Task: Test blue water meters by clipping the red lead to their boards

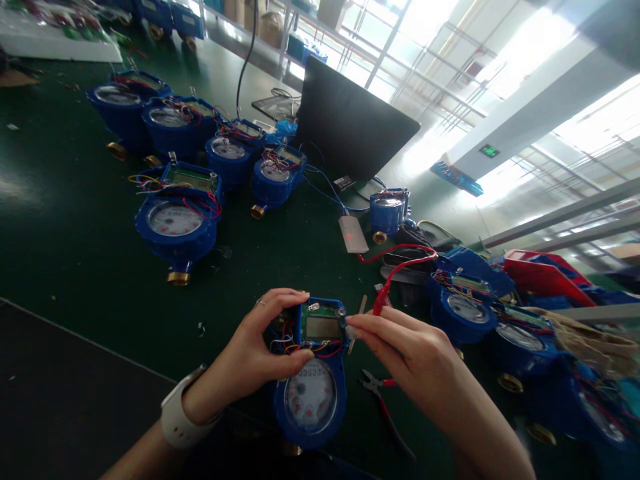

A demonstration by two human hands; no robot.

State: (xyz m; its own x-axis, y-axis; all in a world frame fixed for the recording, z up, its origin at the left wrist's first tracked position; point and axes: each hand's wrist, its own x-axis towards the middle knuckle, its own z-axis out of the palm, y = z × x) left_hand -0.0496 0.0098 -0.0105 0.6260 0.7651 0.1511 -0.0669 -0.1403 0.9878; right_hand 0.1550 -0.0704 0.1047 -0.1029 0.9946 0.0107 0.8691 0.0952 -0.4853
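A blue water meter (311, 400) is right in front of me, its round dial facing up and its circuit box with a small grey display (323, 327) at the far end. My left hand (265, 350) grips that box, fingers over the far-left corner and thumb along the near edge. At the box's right side my right hand (405, 340) is closed in a pinch on the end of a red cable (384, 293); the tip between the fingers is mostly hidden. Thin coloured wires lie around the box. Red-handled pliers (380, 400) rest just below my right hand.
The red cable leads to a white adapter box (353, 235) with a red light, wired toward a black monitor (355, 123). Several blue meters stand to the left (175, 220) and right (463, 307). A thin wooden stick (358, 320) lies behind my right fingers.
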